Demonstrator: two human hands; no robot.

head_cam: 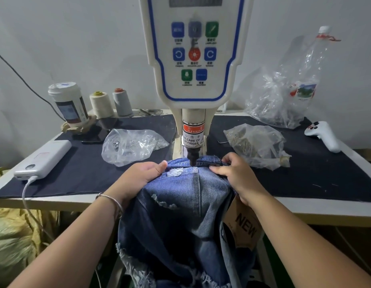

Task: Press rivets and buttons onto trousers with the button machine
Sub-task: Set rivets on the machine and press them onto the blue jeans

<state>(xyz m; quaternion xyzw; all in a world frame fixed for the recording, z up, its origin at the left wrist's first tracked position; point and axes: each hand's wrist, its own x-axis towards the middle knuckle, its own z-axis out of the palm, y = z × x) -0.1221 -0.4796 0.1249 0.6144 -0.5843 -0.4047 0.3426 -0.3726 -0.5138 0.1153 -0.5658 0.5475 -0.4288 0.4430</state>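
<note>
Blue distressed denim trousers (pixel 184 206) lie with their waistband under the black punch (pixel 192 157) of the white button machine (pixel 193 59). The punch tip meets the waistband. My left hand (pixel 142 173) grips the denim left of the punch, thumb on top and fingers tucked under the cloth. My right hand (pixel 235 173) pinches the waistband just right of the punch, fingers curled over its edge. A brown card tag reading NEW (pixel 245 225) hangs from the trousers under my right wrist.
On the dark cloth-covered table (pixel 305 173) lie a clear bag of silver parts (pixel 130 145), a bag of brass parts (pixel 257 145), a big crumpled bag (pixel 284 96), a white remote (pixel 323 135), a power bank (pixel 43 159), a cup (pixel 68 102) and two thread cones (pixel 101 104).
</note>
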